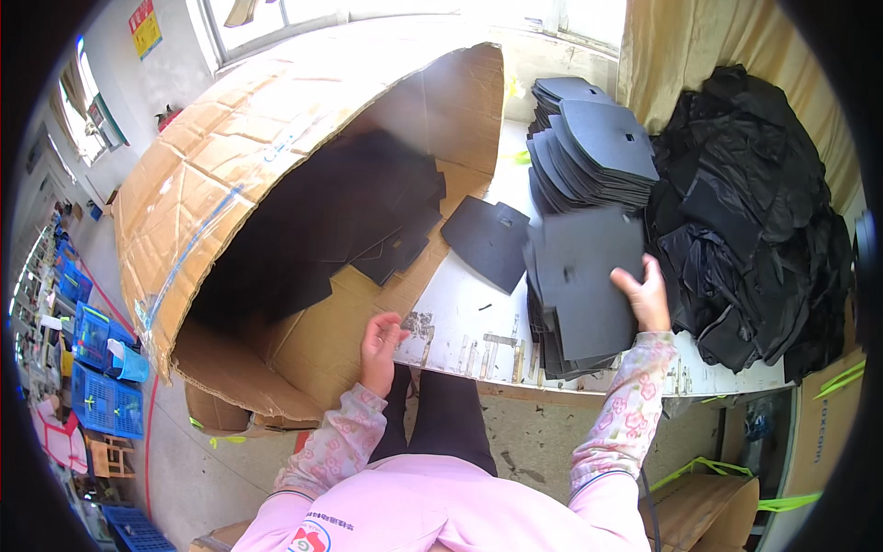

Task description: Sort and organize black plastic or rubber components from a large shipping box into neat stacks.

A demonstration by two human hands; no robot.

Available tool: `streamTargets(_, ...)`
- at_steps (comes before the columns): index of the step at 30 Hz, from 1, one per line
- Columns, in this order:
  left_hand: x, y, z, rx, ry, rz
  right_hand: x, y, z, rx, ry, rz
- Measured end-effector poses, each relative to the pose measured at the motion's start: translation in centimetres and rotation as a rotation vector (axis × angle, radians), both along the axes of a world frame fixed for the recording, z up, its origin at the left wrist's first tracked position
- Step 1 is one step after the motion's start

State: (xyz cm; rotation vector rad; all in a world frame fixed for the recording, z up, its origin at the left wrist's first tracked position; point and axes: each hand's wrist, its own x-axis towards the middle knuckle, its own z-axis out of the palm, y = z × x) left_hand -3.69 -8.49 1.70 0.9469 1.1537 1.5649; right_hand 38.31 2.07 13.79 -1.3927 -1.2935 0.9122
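Note:
My right hand point(647, 296) grips the right edge of a flat black panel point(589, 267), its thumb lying on the panel's face. This panel, slightly blurred, has a small slot and lies over a near stack of similar panels point(561, 354). My left hand point(379, 348) is over the table's front edge, beside the cardboard box; its fingers are loosely bent and apart, with nothing in them. Between the box and the near stack, a single black panel point(489, 241) lies on the white table point(460, 317). Many loose black panels point(349, 212) lie inside the box.
The large cardboard box point(216, 175) lies on its side at the left, opening toward the table. Behind the near stack rises a taller panel stack point(598, 138). A heap of shiny black material point(745, 221) fills the right side. Blue crates point(110, 400) stand far left.

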Motion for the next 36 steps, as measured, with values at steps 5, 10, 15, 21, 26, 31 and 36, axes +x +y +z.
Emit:
streamTargets(5,0.8,-1.5,-2.8,-0.138,0.016,-0.074,-1.5,-0.5,-3.3,-0.184,-0.908,-0.303)
streamTargets(10,0.0,-2.0,-4.5,-0.212,0.025,-0.079,-9.6,-0.2,0.9,0.486,-0.863,-0.360)
streamTargets(15,0.6,-0.8,-3.5,-0.233,-0.028,-0.043,-23.1,4.3,-4.3,0.402,-0.699,0.130)
streamTargets(21,-0.7,-2.4,-4.5,-0.241,-0.018,-0.029,-28.1,10.2,-11.5,-0.219,-1.069,0.061)
streamTargets(26,-0.8,-3.9,-6.1,-0.270,-0.020,-0.044,-25.7,15.1,-14.9,-0.340,-0.983,0.112)
streamTargets(31,-1.2,-3.7,-5.9,-0.289,-0.056,-0.021,-26.2,12.1,-12.4,0.072,-1.183,0.124)
streamTargets(36,0.0,-3.5,-4.3,-0.315,-0.102,-0.095,-26.8,12.5,-13.9,0.014,-1.316,0.232)
